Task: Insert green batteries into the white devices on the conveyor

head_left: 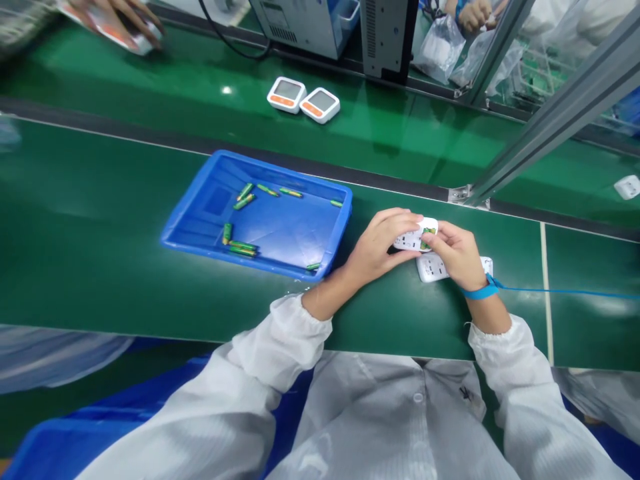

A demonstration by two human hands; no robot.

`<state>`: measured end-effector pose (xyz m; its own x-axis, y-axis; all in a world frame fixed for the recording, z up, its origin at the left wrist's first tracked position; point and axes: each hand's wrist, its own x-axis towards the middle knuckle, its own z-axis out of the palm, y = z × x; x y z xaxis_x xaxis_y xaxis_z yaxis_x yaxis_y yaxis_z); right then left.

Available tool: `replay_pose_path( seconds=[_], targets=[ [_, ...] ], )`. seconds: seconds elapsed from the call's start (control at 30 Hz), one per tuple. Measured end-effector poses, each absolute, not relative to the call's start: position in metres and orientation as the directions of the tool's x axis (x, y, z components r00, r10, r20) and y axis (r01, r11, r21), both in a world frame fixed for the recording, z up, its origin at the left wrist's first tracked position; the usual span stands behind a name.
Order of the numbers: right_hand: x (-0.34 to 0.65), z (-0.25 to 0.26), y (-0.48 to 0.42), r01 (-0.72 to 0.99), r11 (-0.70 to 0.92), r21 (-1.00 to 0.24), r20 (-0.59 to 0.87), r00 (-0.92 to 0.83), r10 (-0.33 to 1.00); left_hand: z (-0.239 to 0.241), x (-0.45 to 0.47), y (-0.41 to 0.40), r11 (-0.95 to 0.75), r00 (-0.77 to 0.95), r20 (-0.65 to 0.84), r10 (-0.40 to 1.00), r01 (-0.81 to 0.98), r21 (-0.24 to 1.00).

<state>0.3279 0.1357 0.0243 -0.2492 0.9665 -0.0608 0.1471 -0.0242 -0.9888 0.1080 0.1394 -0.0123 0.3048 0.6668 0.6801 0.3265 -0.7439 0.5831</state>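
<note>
My left hand (376,245) grips a small white electronic device (406,241) by its left end, back face up with dark printed markings. On the other end is my right hand (457,252), fingers behind it and thumb over green batteries (427,239) in the device's open compartment. Partly under my right hand lies a second white device (431,268) on the green work surface. To the left of my hands is a blue tray (255,265) with several loose green batteries (243,249) in it. A blue wrist strap (483,291) circles my right wrist, its cord running right.
Beyond a dark rail, two white devices with screens and orange buttons (320,105) lie on a green strip. A co-worker's hand (133,20) is at the upper left. A metal post (545,110) rises at the right, near a white object (627,187).
</note>
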Motion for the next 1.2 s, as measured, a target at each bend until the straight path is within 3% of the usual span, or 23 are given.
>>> replay_pose_path(
  seconds=[0.1, 0.2, 0.3, 0.37, 0.5, 0.6, 0.7, 0.8, 0.97, 1.03, 1.1, 1.2],
  targets=[
    [0.337, 0.025, 0.14, 0.201, 0.009, -0.979, -0.05, -0.289, 0.956, -0.013, 0.109, 0.14, -0.718, 0.286, 0.66, 0.695, 0.314, 0.621],
    [0.337, 0.019, 0.145, 0.131, -0.03, -0.991, -0.071, -0.326, 0.943, -0.016, 0.108, 0.141, -0.702, 0.294, 0.639, 0.711, 0.336, 0.628],
    [0.329, 0.014, 0.143, 0.082, -0.026, -0.996, -0.05, -0.314, 0.948, -0.019, 0.107, 0.142, -0.709, 0.31, 0.639, 0.704, 0.366, 0.603],
    [0.329, 0.017, 0.136, 0.144, 0.026, -0.989, -0.014, -0.271, 0.962, -0.02, 0.109, 0.142, -0.71, 0.321, 0.634, 0.703, 0.369, 0.6],
    [0.369, 0.031, 0.102, 0.357, 0.102, -0.929, 0.106, -0.008, 0.994, -0.023, 0.117, 0.137, -0.696, 0.405, 0.571, 0.714, 0.312, 0.647],
    [0.437, 0.033, 0.068, 0.483, 0.075, -0.872, 0.244, 0.296, 0.924, -0.026, 0.128, 0.129, -0.706, 0.62, 0.454, 0.64, 0.24, 0.667],
    [0.516, 0.024, 0.037, 0.744, -0.08, -0.664, 0.419, 0.458, 0.784, -0.028, 0.142, 0.121, -0.734, 0.763, 0.34, 0.55, 0.247, 0.633],
    [0.568, 0.014, 0.013, 0.865, -0.178, -0.469, 0.398, 0.387, 0.832, -0.027, 0.162, 0.114, -0.754, 0.779, 0.28, 0.561, 0.342, 0.56],
    [0.539, 0.031, 0.022, 0.924, -0.093, -0.372, 0.371, 0.239, 0.897, -0.028, 0.194, 0.109, -0.824, 0.786, 0.326, 0.526, 0.375, 0.426],
    [0.486, 0.05, 0.047, 0.91, 0.074, -0.408, 0.347, 0.08, 0.934, -0.029, 0.199, 0.111, -0.844, 0.79, 0.349, 0.503, 0.363, 0.394],
    [0.412, 0.07, 0.076, 0.805, 0.287, -0.519, 0.299, -0.144, 0.943, -0.028, 0.199, 0.114, -0.834, 0.784, 0.346, 0.515, 0.366, 0.412],
    [0.278, 0.088, 0.121, 0.559, 0.55, -0.621, 0.268, -0.508, 0.819, -0.019, 0.194, 0.113, -0.719, 0.689, 0.334, 0.644, 0.396, 0.571]
  ],
)
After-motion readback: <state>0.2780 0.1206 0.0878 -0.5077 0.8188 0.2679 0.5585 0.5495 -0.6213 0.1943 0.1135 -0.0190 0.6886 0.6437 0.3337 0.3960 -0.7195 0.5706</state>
